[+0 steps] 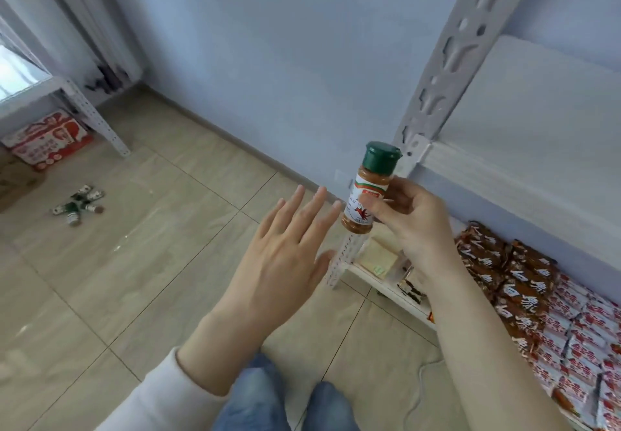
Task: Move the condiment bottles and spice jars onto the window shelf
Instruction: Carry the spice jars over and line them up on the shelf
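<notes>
Denim-clad knees (268,397): bottom centre, nearest the lens, over the tiled floor (134,279).

Left hand (285,256): back up, fingers spread and straight, grip empty; fingertips just beside the jar, contact not clear. Pale sleeve (151,393) at the wrist.

Right hand (410,219): grip pinching the spice jar (368,188) by its label, thumb on the front, fingers behind. Jar held upright in the air, slightly tilted; green cap, orange-red powder, chilli picture on the label.

Further jars (79,205): small cluster lying on the floor, far left, well apart from both hands.

White metal rack (447,71): right side; lower shelf packed with red and brown packets (537,306).

Second rack by the window (90,111): far left, beside curtains (67,10); red-and-white carton (50,138) beneath it.

Wall (268,44): pale blue.
</notes>
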`<move>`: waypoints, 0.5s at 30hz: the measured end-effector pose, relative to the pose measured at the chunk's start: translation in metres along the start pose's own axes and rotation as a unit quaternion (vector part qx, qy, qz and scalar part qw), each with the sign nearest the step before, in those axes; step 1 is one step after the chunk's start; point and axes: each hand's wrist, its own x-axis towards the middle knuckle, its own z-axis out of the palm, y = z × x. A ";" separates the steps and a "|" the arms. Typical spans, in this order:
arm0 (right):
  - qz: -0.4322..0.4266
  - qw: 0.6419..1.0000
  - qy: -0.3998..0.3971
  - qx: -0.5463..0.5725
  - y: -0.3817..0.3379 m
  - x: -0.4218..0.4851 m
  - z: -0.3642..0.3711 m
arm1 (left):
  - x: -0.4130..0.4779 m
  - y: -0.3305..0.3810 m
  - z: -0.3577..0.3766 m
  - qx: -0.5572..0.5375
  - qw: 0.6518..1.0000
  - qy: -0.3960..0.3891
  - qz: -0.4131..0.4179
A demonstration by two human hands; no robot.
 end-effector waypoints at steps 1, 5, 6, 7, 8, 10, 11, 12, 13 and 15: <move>-0.004 1.000 -0.011 0.005 -0.005 0.004 0.020 | -0.005 -0.017 -0.003 -0.001 1.000 0.006 -0.015; -0.006 0.998 -0.062 0.002 -0.021 0.027 0.121 | -0.031 -0.102 -0.021 0.017 0.996 0.036 -0.083; -0.006 0.997 -0.076 0.006 -0.025 0.033 0.149 | -0.040 -0.127 -0.026 0.029 0.994 0.038 -0.103; -0.008 0.996 -0.093 0.011 -0.030 0.039 0.179 | -0.050 -0.153 -0.031 0.035 0.991 0.040 -0.124; -0.011 0.993 -0.115 0.018 -0.035 0.043 0.208 | -0.060 -0.178 -0.034 0.038 0.988 0.040 -0.145; -0.014 0.987 -0.156 0.029 -0.045 0.049 0.266 | -0.079 -0.222 -0.042 0.043 0.982 0.031 -0.180; -0.015 0.984 -0.172 0.033 -0.050 0.053 0.292 | -0.088 -0.243 -0.046 0.045 0.979 0.029 -0.195; -0.016 0.982 -0.187 0.037 -0.055 0.057 0.317 | -0.096 -0.263 -0.050 0.049 0.976 0.028 -0.210; -0.015 0.978 -0.204 0.040 -0.059 0.061 0.340 | -0.103 -0.283 -0.053 0.051 0.972 0.028 -0.228; -0.011 0.971 -0.236 0.038 -0.067 0.070 0.383 | -0.119 -0.320 -0.057 0.044 0.959 0.032 -0.278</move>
